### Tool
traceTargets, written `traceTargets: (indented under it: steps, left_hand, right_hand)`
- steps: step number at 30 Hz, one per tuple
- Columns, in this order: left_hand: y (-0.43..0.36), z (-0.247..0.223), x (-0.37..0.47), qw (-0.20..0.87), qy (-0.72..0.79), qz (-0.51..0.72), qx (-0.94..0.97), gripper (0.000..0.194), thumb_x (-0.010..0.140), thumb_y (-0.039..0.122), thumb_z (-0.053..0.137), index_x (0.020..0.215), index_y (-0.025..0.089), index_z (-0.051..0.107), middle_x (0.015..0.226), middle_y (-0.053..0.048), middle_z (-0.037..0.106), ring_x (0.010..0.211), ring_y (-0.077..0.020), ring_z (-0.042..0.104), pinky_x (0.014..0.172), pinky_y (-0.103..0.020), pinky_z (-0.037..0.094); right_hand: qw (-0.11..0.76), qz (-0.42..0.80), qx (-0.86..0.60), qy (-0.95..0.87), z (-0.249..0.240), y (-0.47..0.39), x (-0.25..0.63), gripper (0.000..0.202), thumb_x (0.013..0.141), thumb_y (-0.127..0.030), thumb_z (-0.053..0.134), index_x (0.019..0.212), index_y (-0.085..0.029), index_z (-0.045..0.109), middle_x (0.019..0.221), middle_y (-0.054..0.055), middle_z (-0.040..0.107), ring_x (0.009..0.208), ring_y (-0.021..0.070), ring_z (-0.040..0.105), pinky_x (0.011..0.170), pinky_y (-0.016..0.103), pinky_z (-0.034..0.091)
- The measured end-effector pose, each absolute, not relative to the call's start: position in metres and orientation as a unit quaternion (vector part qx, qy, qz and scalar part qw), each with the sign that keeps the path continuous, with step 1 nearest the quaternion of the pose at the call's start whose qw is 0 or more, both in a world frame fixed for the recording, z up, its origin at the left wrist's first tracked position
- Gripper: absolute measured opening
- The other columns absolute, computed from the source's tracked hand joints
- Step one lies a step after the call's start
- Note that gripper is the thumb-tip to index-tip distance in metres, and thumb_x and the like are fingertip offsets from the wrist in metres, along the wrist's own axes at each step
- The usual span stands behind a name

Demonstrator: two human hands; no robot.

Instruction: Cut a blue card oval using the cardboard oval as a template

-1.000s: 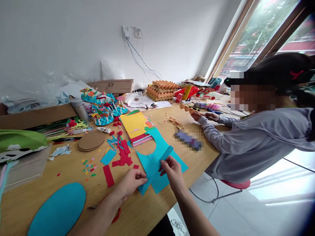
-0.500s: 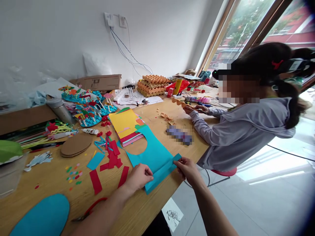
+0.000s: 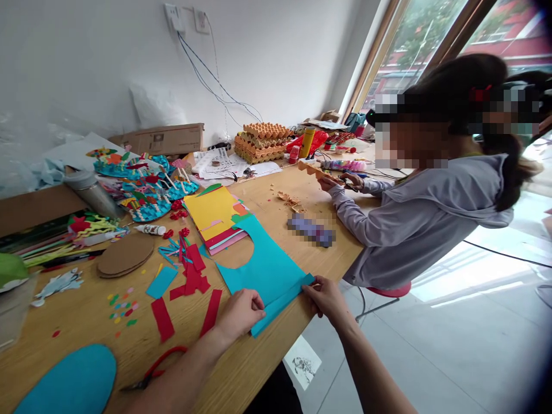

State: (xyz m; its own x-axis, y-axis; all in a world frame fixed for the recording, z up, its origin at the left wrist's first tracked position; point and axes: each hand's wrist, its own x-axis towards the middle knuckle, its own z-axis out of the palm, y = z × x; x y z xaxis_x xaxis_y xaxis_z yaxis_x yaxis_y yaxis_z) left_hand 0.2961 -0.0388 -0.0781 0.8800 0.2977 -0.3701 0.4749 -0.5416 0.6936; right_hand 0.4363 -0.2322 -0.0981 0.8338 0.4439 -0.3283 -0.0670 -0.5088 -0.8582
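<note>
A sheet of blue paper (image 3: 269, 253) with a large rounded cut-out lies at the table's near right edge, its front edge folded over into a strip. My left hand (image 3: 241, 313) rests at the left end of that fold, its fingers closed together on the paper. At the other end, my right hand (image 3: 325, 296) pinches the strip's right corner between thumb and fingers. Left of my left hand lie red paper strips (image 3: 211, 313) and red-handled scissors (image 3: 150, 368), partly covered by my forearm.
A blue oval (image 3: 69, 382) lies front left, with cardboard ovals (image 3: 125, 256) behind it. Coloured paper sheets (image 3: 215, 213) are stacked beyond the blue sheet. Egg trays (image 3: 263, 144) stand near the wall. To the right a co-worker (image 3: 431, 207) holds a piece of egg tray (image 3: 319, 172).
The folded strip now lies narrower and flatter, with my right hand slightly lower relative to the sheet. The whole view has shifted a little.
</note>
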Motion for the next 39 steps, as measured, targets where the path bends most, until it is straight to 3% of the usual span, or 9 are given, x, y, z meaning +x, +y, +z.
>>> traceTargets:
  steps: [8, 14, 20, 23, 26, 29, 34, 36, 39]
  left_hand:
    - [-0.038, -0.084, 0.297, 0.434, 0.223, -0.097, 0.868, 0.017, 0.065, 0.023, 0.066, 0.08, 0.018, 0.068, 0.069, -0.002, 0.068, 0.064, -0.0166, 0.061, 0.055, -0.026, 0.035]
    - [-0.042, -0.072, 0.284, 0.481, 0.225, -0.048, 0.846, 0.019, 0.065, 0.024, 0.065, 0.083, 0.02, 0.07, 0.073, -0.001, 0.068, 0.067, -0.0157, 0.059, 0.057, -0.026, 0.037]
    - [-0.029, -0.063, 0.247, 0.58, 0.25, -0.001, 0.776, 0.031, 0.064, 0.026, 0.066, 0.093, 0.018, 0.071, 0.071, -0.001, 0.067, 0.064, -0.0153, 0.058, 0.056, -0.025, 0.041]
    - [-0.016, -0.067, 0.225, 0.619, 0.278, 0.036, 0.734, 0.026, 0.063, 0.028, 0.066, 0.086, 0.015, 0.069, 0.075, -0.005, 0.068, 0.068, -0.0172, 0.061, 0.06, -0.027, 0.045]
    - [-0.004, -0.072, 0.201, 0.631, 0.311, 0.091, 0.705, 0.026, 0.066, 0.037, 0.064, 0.08, 0.015, 0.064, 0.078, -0.007, 0.068, 0.073, -0.0189, 0.062, 0.065, -0.029, 0.048]
    - [0.01, -0.079, 0.178, 0.627, 0.34, 0.132, 0.689, 0.033, 0.064, 0.047, 0.065, 0.074, 0.016, 0.061, 0.072, -0.007, 0.067, 0.071, -0.0203, 0.062, 0.066, -0.031, 0.048]
    - [0.028, -0.098, 0.148, 0.62, 0.367, 0.167, 0.672, 0.04, 0.064, 0.054, 0.067, 0.078, 0.017, 0.064, 0.074, -0.008, 0.071, 0.073, -0.0229, 0.066, 0.069, -0.032, 0.051]
    - [0.032, -0.104, 0.14, 0.561, 0.383, 0.183, 0.71, 0.038, 0.072, 0.052, 0.06, 0.088, 0.018, 0.066, 0.077, -0.008, 0.073, 0.075, -0.0237, 0.068, 0.07, -0.032, 0.052]
    - [0.032, -0.109, 0.134, 0.387, 0.421, 0.195, 0.797, 0.035, 0.081, 0.041, 0.048, 0.101, 0.02, 0.068, 0.089, -0.011, 0.076, 0.083, -0.027, 0.07, 0.072, -0.036, 0.053]
  right_hand:
    - [0.483, 0.255, -0.834, -0.076, -0.102, -0.231, 0.437, 0.015, 0.077, -0.033, 0.054, 0.073, -0.022, 0.046, 0.043, -0.007, 0.055, 0.03, 0.0121, 0.051, 0.028, 0.02, 0.035]
    - [0.544, 0.212, -0.806, -0.103, -0.095, -0.235, 0.424, 0.027, 0.077, -0.045, 0.059, 0.074, -0.021, 0.05, 0.044, -0.007, 0.05, 0.033, 0.0116, 0.047, 0.029, 0.021, 0.034]
    - [0.677, 0.158, -0.696, -0.182, -0.057, -0.198, 0.413, 0.031, 0.074, -0.045, 0.071, 0.081, -0.018, 0.059, 0.069, 0.0, 0.06, 0.065, 0.0124, 0.06, 0.064, 0.023, 0.052]
    - [0.709, 0.226, -0.635, -0.209, -0.044, -0.145, 0.399, 0.034, 0.071, -0.047, 0.072, 0.08, -0.019, 0.054, 0.071, -0.001, 0.059, 0.064, 0.0131, 0.059, 0.062, 0.026, 0.054]
    - [0.65, 0.312, -0.631, -0.287, -0.044, -0.079, 0.373, 0.033, 0.076, -0.048, 0.064, 0.081, -0.02, 0.048, 0.068, -0.002, 0.057, 0.059, 0.0137, 0.059, 0.057, 0.028, 0.053]
    - [0.512, 0.321, -0.69, -0.399, -0.054, -0.012, 0.346, 0.018, 0.083, -0.037, 0.052, 0.081, -0.02, 0.046, 0.059, -0.005, 0.052, 0.05, 0.0123, 0.054, 0.047, 0.023, 0.046]
    - [0.424, 0.257, -0.732, -0.468, -0.067, 0.066, 0.317, 0.003, 0.076, -0.016, 0.057, 0.079, -0.017, 0.057, 0.072, 0.001, 0.064, 0.067, 0.0157, 0.06, 0.058, 0.023, 0.043]
    - [0.381, 0.235, -0.745, -0.494, -0.067, 0.079, 0.312, 0.008, 0.074, -0.016, 0.062, 0.082, -0.017, 0.061, 0.082, 0.005, 0.068, 0.078, 0.0194, 0.063, 0.066, 0.025, 0.044]
    - [0.324, 0.203, -0.763, -0.522, -0.062, 0.079, 0.328, 0.02, 0.072, -0.024, 0.068, 0.092, -0.018, 0.065, 0.099, 0.008, 0.069, 0.094, 0.0234, 0.062, 0.078, 0.028, 0.043]
